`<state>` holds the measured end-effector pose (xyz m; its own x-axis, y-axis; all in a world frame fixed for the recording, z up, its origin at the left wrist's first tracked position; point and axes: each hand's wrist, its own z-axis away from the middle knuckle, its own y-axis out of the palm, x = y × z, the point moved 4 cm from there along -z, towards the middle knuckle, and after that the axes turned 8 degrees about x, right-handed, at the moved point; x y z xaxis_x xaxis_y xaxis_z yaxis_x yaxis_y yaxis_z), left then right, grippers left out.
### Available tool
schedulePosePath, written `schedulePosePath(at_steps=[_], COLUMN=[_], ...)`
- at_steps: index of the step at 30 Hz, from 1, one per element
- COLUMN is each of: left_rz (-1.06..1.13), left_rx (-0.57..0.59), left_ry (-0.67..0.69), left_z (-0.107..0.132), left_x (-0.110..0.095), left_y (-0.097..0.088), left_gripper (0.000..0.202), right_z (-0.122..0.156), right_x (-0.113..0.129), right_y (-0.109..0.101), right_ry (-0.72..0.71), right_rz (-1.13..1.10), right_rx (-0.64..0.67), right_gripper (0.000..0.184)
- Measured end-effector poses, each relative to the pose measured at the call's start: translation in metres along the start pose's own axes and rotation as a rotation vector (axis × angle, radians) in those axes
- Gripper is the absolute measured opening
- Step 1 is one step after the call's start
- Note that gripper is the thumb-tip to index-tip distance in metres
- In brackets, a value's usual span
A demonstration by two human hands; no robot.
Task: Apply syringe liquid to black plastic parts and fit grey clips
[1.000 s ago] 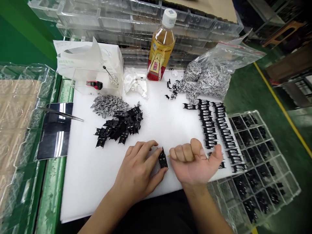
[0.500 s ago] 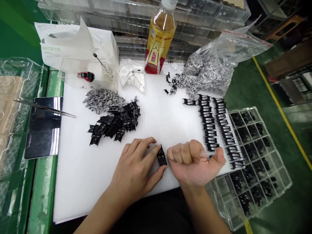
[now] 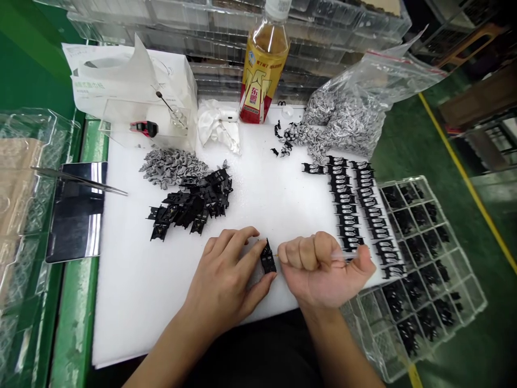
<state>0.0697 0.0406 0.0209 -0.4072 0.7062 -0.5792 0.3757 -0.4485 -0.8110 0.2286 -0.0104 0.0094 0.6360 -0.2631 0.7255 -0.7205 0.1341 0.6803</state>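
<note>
Black part [image 3: 268, 261]: held over the near side of the white mat [image 3: 278, 199]. Clock read from the part, twelve away from me.

Grip: my left hand [image 3: 226, 275], at 8, pinches it end to end, forefinger at the far end, thumb at the near. My right hand [image 3: 317, 269], at 3, is curled round a clear tool [image 3: 343, 255], thumb stuck outward along it.

Change: more clear shaft shows between fist and thumb than a second ago; thumb has gone outward. Left pinch the same. View has shifted, mat layout looks unchanged. My reading: part kept steady, tool being worked against its side. Thin tip at the part's 3 side; contact or just short, cannot tell.

Around: heap of black parts [image 3: 191, 207] at 10, grey pieces [image 3: 172, 167] behind it. Tweezers [image 3: 91, 183] over the dark tablet [image 3: 76, 215], farther out at 10. Bottle [image 3: 262, 75] at 12, bag of grey pieces [image 3: 351, 118] at 1. Lined-up black parts [image 3: 348, 218] at 2; divided tray [image 3: 434, 256] beyond, at 3.

In the way: my fist hides most of the tool and crowds the near end of the line.
</note>
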Motion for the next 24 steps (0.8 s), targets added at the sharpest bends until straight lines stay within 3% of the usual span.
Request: schedulePosePath(at_steps=[14,18,24], left_rz=[-0.049,-0.037,-0.021], left_rx=[0.01,0.004,-0.008], left_ry=[0.0,0.003,-0.003], left_z=[0.003,0.004,0.006], left_x=[0.0,0.0,0.001], left_y=[0.004,0.004,0.005], left_gripper=[0.039,0.039,0.039], right_z=[0.007,0.004,0.001], right_x=[-0.006,0.003,-0.001], right_y=[0.02,0.016,0.006], right_ry=[0.038,0.002,0.071], right_rz=[0.22,0.131,0.005], right_rx=[0.153,0.097,-0.011], right_gripper=[0.059,0.064,0.062])
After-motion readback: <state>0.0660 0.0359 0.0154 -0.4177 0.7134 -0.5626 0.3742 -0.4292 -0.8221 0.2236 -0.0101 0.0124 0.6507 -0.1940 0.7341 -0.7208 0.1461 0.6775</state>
